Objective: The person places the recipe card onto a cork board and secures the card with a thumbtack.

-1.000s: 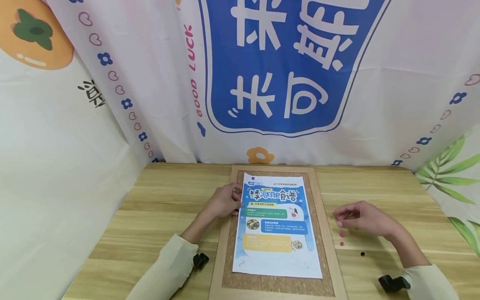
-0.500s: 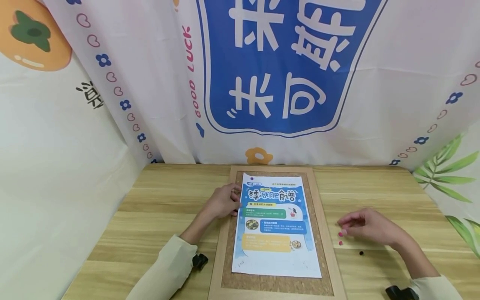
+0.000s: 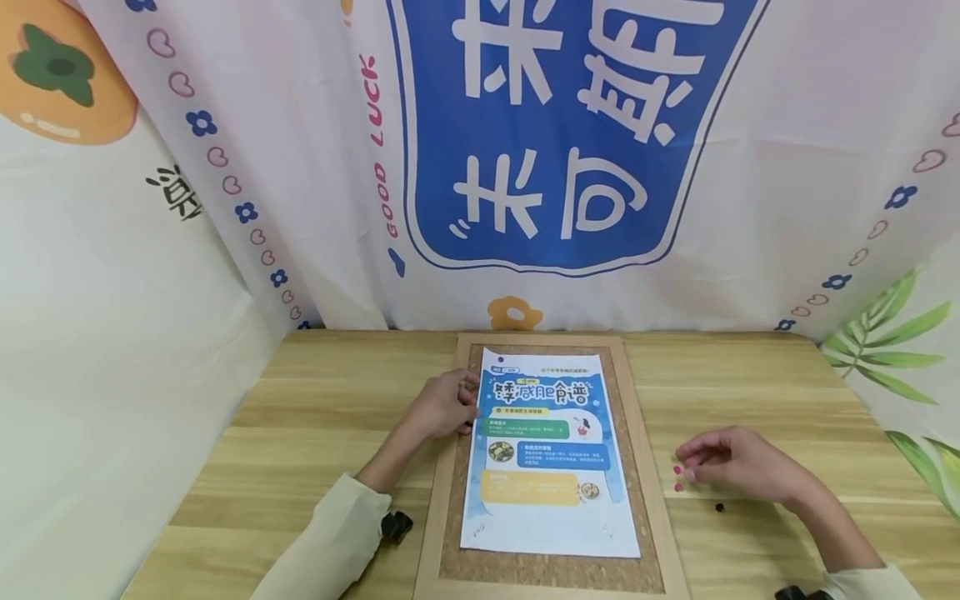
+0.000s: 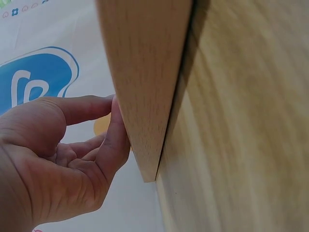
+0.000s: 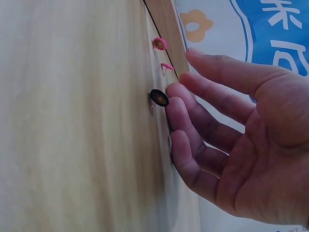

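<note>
A printed poster (image 3: 551, 533) lies on a wood-framed corkboard (image 3: 600, 571). One purple thumbtack (image 3: 501, 360) sits at its top left corner. My left hand (image 3: 442, 404) rests at the board's left side, fingertips by the poster's left edge; the left wrist view shows thumb and finger close together over the wooden frame (image 4: 145, 72). Right of the board, my right hand (image 3: 742, 462) hovers low with loosely bent fingers, thumb apart from them in the right wrist view. Two pink thumbtacks (image 5: 160, 43) lie beside its fingertips, and a black thumbtack (image 5: 160, 98) lies nearer me.
The wooden table (image 3: 322, 367) extends on both sides of the board. A printed cloth (image 3: 555, 300) hangs directly behind its far edge, and a white cloth (image 3: 97, 375) hangs at the left. Each wrist bears a small black device (image 3: 396, 527).
My right hand has lowered toward me, bringing its fingertips beside the two pink thumbtacks. My left hand stays at the poster's edge. The head view has shifted slightly.
</note>
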Tool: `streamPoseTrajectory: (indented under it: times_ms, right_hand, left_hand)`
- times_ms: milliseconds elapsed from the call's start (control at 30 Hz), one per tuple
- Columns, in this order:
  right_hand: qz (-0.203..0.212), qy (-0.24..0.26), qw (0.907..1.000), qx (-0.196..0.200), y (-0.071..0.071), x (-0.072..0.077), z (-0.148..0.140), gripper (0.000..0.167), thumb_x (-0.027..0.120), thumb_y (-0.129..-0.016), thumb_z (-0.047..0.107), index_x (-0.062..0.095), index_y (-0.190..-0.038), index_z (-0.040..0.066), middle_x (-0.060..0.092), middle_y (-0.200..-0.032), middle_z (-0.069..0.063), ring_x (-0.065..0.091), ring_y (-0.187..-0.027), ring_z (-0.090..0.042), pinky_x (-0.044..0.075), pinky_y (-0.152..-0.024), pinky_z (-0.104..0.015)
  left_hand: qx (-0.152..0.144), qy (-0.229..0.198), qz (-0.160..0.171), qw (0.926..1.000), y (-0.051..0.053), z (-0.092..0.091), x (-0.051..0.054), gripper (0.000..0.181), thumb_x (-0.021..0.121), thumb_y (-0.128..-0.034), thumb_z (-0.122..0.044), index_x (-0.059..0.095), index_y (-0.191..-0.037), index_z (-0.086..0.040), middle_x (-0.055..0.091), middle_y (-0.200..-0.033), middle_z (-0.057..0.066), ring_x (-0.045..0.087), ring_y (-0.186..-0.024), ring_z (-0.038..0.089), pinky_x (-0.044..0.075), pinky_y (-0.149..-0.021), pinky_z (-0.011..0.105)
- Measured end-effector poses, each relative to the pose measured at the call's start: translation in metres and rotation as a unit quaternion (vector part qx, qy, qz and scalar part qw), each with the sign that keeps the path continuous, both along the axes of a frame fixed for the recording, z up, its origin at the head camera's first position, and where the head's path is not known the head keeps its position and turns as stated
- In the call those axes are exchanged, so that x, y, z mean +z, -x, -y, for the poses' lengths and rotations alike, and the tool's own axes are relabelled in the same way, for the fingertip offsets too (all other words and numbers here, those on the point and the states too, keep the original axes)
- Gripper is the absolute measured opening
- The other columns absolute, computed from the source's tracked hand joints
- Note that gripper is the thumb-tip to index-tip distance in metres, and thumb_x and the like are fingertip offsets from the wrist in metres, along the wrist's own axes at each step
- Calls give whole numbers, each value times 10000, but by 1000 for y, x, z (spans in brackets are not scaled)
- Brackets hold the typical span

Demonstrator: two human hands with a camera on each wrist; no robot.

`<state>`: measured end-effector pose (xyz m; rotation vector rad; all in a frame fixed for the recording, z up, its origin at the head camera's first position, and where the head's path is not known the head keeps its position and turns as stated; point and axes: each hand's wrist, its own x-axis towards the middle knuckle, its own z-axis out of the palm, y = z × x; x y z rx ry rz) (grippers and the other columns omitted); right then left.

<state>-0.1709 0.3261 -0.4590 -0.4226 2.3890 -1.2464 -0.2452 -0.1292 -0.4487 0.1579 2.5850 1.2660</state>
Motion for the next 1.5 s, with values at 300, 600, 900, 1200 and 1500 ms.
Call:
streamPoseTrajectory:
  times_ms: [300,600,900,1200,1500]
  right_hand:
    - [-133,-69,9999,-40,-4,-4,3,297,770,-956,82,730,-1205,-75,784,-1040,-102,709,-881,-46,620,-780,-216]
    - [-292,-105,9994,-156,-4,-5,12,258,785,-954,95,749,-1164,-50,789,-982,-73,727,-850,-64,622,-758,-221]
    - [-534,-404,9974,-271,-3,-8,18,169,797,-949,108,783,-1088,13,785,-912,-15,710,-798,-55,597,-714,-216]
    - [-663,-503,9961,-276,-1,-10,17,128,786,-962,104,794,-1072,41,778,-922,-6,698,-803,-34,599,-725,-210]
    - [-713,-482,9962,-144,-1,-9,16,105,777,-961,85,793,-1056,45,769,-914,-4,691,-790,-33,599,-709,-216]
  left_hand:
    - [-10,28,-20,10000,-2,-2,0,446,737,-963,34,608,-1389,6,708,-981,135,702,-677,180,629,-591,278]
    - [40,71,-20,10000,-3,-2,3,449,738,-960,36,607,-1388,10,707,-984,140,699,-685,184,630,-591,279]
    - [32,75,-31,10000,-3,-2,2,454,738,-960,38,604,-1393,17,705,-985,141,696,-689,185,627,-592,277]
    - [-16,35,-27,10000,-1,-1,0,459,736,-959,49,605,-1398,24,721,-997,147,710,-693,187,634,-607,282]
    - [-15,59,-47,10000,-2,-1,0,458,738,-956,52,607,-1394,23,722,-997,148,710,-692,186,636,-610,286]
